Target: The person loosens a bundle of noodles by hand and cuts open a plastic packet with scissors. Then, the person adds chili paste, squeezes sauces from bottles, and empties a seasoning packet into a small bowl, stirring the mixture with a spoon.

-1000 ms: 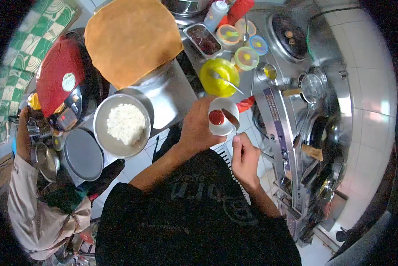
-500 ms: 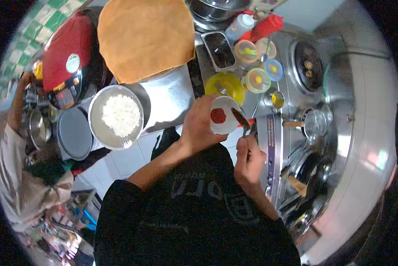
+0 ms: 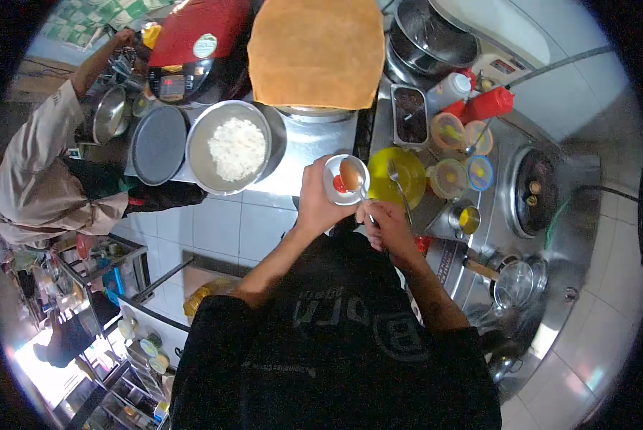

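at the middle of the frame, a small white bowl [image 3: 330, 172] with red contents [image 3: 339, 184] sits in the left hand [image 3: 317, 197], its fingers curled round the left and lower side. up and slightly left from the right hand [image 3: 386, 226], whose fingers pinch the handle, lies the head of a spoon [image 3: 350, 174], over the bowl's opening; whether they touch, i cannot tell. the spoon's long axis slants from lower right to upper left, its head pointing up the frame.
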Available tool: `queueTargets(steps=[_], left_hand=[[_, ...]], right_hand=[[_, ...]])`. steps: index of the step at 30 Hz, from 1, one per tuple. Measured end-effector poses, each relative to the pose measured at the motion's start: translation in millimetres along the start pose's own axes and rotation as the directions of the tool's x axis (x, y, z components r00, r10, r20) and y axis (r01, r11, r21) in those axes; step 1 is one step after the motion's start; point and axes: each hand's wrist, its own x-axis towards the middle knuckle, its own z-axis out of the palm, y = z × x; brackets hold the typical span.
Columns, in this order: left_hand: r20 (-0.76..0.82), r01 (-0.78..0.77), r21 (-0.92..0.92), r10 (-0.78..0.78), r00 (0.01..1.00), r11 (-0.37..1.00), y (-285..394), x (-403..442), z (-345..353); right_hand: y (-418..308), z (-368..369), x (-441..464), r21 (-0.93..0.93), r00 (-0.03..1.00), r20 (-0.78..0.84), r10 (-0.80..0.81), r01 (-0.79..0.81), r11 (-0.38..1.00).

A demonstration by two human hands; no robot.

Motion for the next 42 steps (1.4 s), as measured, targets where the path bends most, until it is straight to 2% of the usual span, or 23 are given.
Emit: queueTargets(steps=[6,10,11,13,15,18,19,20,21,22,24,27,28,30,31,32,33,34,36,38,39,41,42], left_hand=[[-0.152,0.174,0.171,-0.149,0.977,0.970,-63,6,-9],[-0.176,0.141,0.133,-0.116,0.977,0.981,-100,11,-9],[-0.127,0.204,0.055,-0.196,0.972,0.977,-100,12,-9],[-0.145,0.175,0.101,-0.159,0.977,0.979,-111,5,-4],[-0.156,0.112,0.034,-0.106,0.982,0.993,-117,-16,-6],[-0.213,0.353,-0.161,-0.381,0.900,0.922,-51,-49,-30],[-0.205,0.344,-0.158,-0.371,0.906,0.926,-23,-40,-47],[0.180,0.580,-0.355,-0.555,0.812,0.733,2,-32,-62],[0.563,0.799,-0.402,-0.568,0.600,0.446,16,-28,-70],[0.564,0.797,-0.397,-0.564,0.603,0.455,27,-26,-67],[0.491,0.673,-0.453,-0.466,0.736,0.584,46,-23,-50],[0.449,0.637,-0.517,-0.453,0.770,0.572,55,-20,-48],[0.435,0.606,-0.543,-0.423,0.795,0.581,58,-20,-49],[0.410,0.601,-0.542,-0.439,0.799,0.588,60,-21,-56],[0.382,0.600,-0.546,-0.463,0.800,0.585,60,-23,-60],[0.377,0.591,-0.544,-0.456,0.806,0.595,60,-26,-63],[0.327,0.586,-0.535,-0.491,0.808,0.609,59,-30,-67],[0.275,0.582,-0.525,-0.523,0.807,0.622,58,-33,-71],[0.250,0.568,-0.527,-0.524,0.814,0.632,54,-39,-76],[0.237,0.583,-0.526,-0.552,0.799,0.619,50,-44,-78],[0.227,0.574,-0.518,-0.544,0.808,0.635,51,-46,-79],[0.218,0.566,-0.514,-0.540,0.813,0.645,56,-47,-78],[0.221,0.570,-0.509,-0.542,0.811,0.644,59,-49,-78]], right_hand=[[16,15,31,-0.029,0.996,0.018,-0.084,0.085,0.996],[29,16,49,-0.002,0.999,-0.036,-0.040,0.040,0.999],[40,16,56,-0.098,0.981,-0.014,-0.195,0.192,0.976],[36,23,53,-0.198,0.937,-0.016,-0.349,0.339,0.920],[25,32,50,0.125,0.994,-0.086,-0.071,0.082,0.989],[28,33,56,0.056,0.984,-0.160,-0.082,0.092,0.994],[26,36,53,0.037,0.977,-0.151,-0.152,0.159,0.987],[24,41,51,0.043,0.974,-0.159,-0.159,0.168,0.985],[22,47,50,0.110,0.985,-0.143,-0.097,0.114,0.987],[21,50,49,0.176,0.992,-0.120,-0.040,0.061,0.983],[18,45,48,0.182,0.994,-0.058,-0.096,0.105,0.978],[-10,39,32,0.246,0.962,0.169,-0.214,0.170,0.954],[-17,27,29,0.250,0.960,0.166,-0.226,0.180,0.951],[-32,-5,25,-0.353,0.956,0.087,-0.279,0.292,0.889],[-30,-33,32,-0.612,0.802,-0.069,-0.593,0.435,0.660],[-32,-64,41,-0.834,0.517,-0.109,-0.849,0.417,0.361],[-72,-82,31,-0.816,0.511,-0.252,-0.822,0.344,0.464],[-75,-128,60,-0.928,0.315,-0.258,-0.913,0.181,0.325],[-126,-185,83,-0.916,0.331,-0.299,-0.895,0.162,0.366],[-152,-223,113,-0.979,0.266,-0.140,-0.954,0.110,0.174],[-160,-236,127,-0.978,0.260,-0.137,-0.956,0.121,0.173],[-174,-251,155,-0.958,0.448,-0.285,-0.848,-0.103,0.268],[-174,-255,161,-0.960,0.446,-0.277,-0.851,-0.089,0.266]])
